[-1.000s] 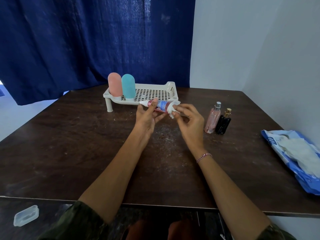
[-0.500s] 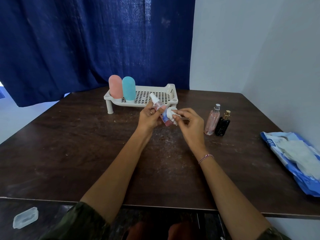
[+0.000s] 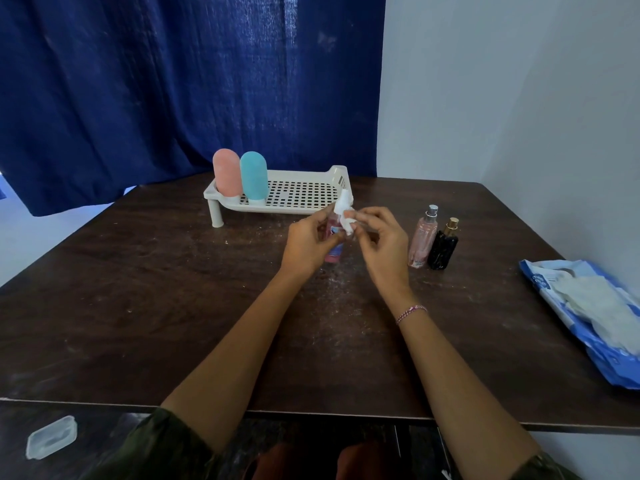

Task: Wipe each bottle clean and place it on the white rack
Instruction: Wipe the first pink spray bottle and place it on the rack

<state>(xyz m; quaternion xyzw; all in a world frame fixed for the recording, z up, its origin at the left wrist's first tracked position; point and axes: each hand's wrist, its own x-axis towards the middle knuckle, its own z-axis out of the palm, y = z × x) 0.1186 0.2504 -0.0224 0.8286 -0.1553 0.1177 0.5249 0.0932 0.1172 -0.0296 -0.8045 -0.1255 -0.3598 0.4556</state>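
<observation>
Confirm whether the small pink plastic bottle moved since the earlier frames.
Yes: the pink bottle turned from lying along the front edge of the white perforated rack to nearly upright.

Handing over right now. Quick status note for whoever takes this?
Left hand grips the small pink bottle, upright. Right hand pinches the wipe against its top.
Done: pink capsule bottle and teal capsule bottle stand at the left end of the white rack.
To do: finish and rack this one, then the pink spray bottle and black bottle on the table. Wipes pack lies far right.
</observation>
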